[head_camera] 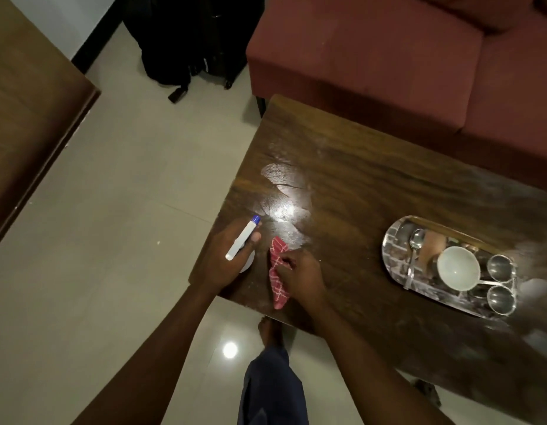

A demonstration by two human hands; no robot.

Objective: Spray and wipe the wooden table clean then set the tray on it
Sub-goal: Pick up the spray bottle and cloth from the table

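Over the near corner of the dark wooden worktop (373, 191), the left hand (223, 262) is wrapped around a white spray bottle with a blue nozzle (243, 237). Just right of it, the right hand (299, 274) pinches a red-and-white checked cloth (278, 271) lying on the wood. Well to the right of both hands sits an oval steel tray (391, 240) carrying a white cup, a spoon and steel tumblers.

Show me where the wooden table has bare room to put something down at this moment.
The widest bare stretch of the table runs along the sofa side, between the wet shine and the tray. It is crowded at the near corner, where the left hand holds the spray bottle and the right hand holds the cloth.
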